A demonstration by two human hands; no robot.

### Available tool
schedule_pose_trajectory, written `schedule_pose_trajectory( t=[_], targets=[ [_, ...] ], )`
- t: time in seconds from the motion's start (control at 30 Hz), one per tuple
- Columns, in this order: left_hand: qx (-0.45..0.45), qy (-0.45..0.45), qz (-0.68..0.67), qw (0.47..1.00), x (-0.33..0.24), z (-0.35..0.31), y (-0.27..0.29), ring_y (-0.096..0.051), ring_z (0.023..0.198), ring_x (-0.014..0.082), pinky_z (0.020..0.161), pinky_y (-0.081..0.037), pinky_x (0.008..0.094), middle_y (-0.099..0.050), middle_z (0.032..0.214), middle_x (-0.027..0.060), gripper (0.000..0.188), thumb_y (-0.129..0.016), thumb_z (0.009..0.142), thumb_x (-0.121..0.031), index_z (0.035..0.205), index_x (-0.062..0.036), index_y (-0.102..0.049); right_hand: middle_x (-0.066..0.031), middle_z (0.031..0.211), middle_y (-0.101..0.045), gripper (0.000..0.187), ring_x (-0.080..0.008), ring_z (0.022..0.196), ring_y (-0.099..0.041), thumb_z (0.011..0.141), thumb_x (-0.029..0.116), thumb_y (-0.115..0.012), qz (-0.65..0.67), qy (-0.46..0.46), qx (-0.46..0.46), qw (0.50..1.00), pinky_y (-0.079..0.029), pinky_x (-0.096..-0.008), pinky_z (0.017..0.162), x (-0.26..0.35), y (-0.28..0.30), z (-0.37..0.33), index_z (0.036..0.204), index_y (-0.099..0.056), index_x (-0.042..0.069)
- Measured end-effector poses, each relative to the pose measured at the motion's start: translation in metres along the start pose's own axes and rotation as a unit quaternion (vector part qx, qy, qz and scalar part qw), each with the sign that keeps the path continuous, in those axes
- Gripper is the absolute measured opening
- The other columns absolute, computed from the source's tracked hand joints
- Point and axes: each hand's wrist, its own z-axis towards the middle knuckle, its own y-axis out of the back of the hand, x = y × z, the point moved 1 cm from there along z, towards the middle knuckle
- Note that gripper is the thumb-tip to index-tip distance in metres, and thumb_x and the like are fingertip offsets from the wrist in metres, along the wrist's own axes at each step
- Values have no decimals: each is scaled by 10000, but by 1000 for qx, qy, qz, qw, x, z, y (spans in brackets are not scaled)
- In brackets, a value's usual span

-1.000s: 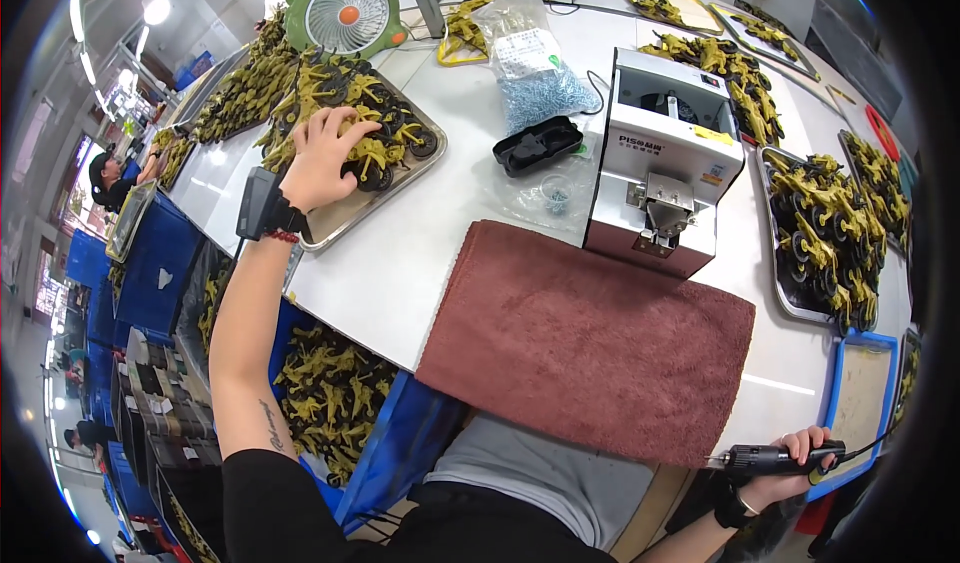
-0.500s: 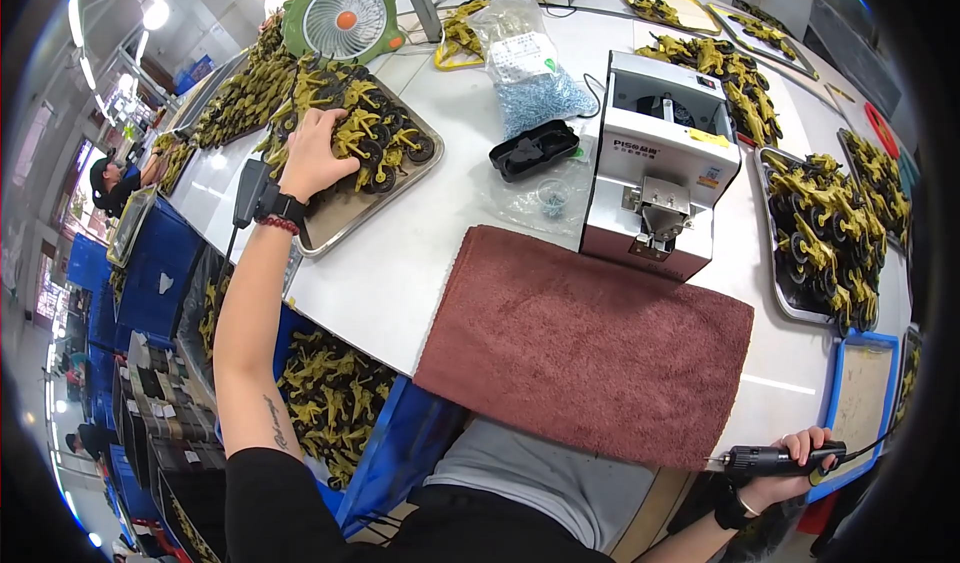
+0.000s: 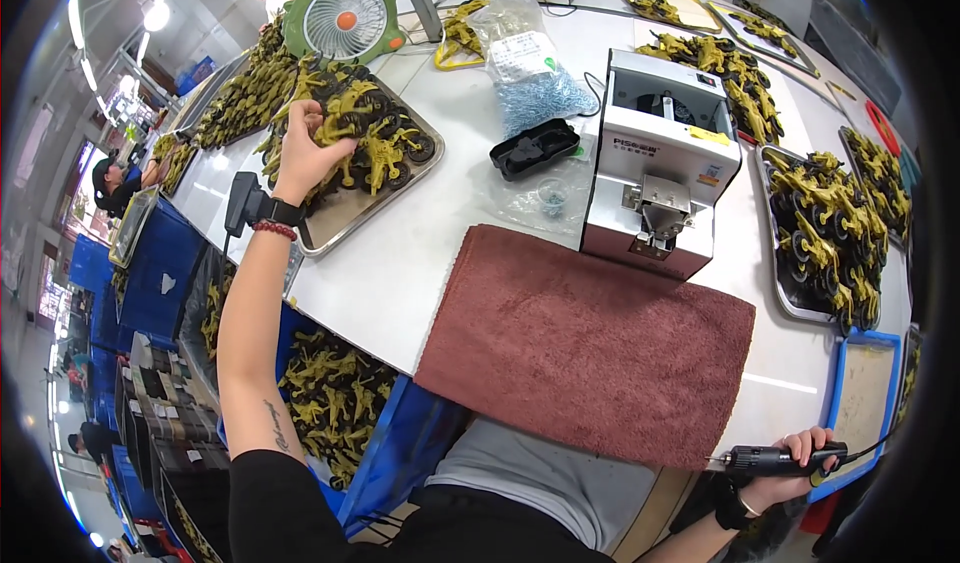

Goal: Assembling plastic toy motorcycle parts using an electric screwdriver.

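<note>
At the left tray my left hand point(image 3: 307, 158) is curled, fingers and thumb closed around part of a yellow-and-black toy motorcycle point(image 3: 345, 123) at the edge of a pile. The fingertips are partly hidden by the toys. That pile sits on a metal tray point(image 3: 345, 225). Low on the right, my right hand point(image 3: 790, 471) is wrapped around a black electric screwdriver point(image 3: 757, 460), its thin bit pointing left beside the corner of a brown-red towel point(image 3: 590, 348). The towel lies flat along the table's near edge.
A silver-and-black screw feeder point(image 3: 655, 163) stands behind the towel. Left of it are a bag of bluish screws point(image 3: 540, 98) and a black case point(image 3: 535, 150). More toys fill a right-hand tray point(image 3: 825, 233) and a blue bin point(image 3: 375, 453). A green fan point(image 3: 343, 18) stands at the back.
My left hand has drawn slightly left, and its fingers have curled in from lying over the pile. My right hand and the screwdriver have stayed in place.
</note>
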Motion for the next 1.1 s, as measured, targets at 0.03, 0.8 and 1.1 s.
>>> schedule_pose_trajectory(
  t=[0.03,0.8,1.1],
  targets=[
    [0,70,-160,985,-4,0,-3,-564,873,178,750,-440,313,-552,910,86,527,-749,631,-163,1015,-43,-407,-50,814,-409,264,-123,564,-396,864,174,-544,0,-2,1,1000,-380,-250,554,0,1,0,1015,-419,-3],
    [155,143,10,977,-28,13,-29,-468,1148,257,977,-347,290,-468,1254,204,963,-813,549,-316,1290,72,-335,-37,803,-391,237,-124,585,-409,867,156,-539,-13,-6,11,1000,-390,-249,589,-2,-2,-2,997,-401,13],
    [237,120,35,963,-59,20,-65,-553,1016,253,871,-423,302,-565,1083,204,897,-803,493,-411,1161,77,-459,-37,803,-396,240,-123,585,-415,870,162,-540,-27,8,-10,1000,-397,-245,591,-6,-9,-6,1003,-405,15]
  ],
)
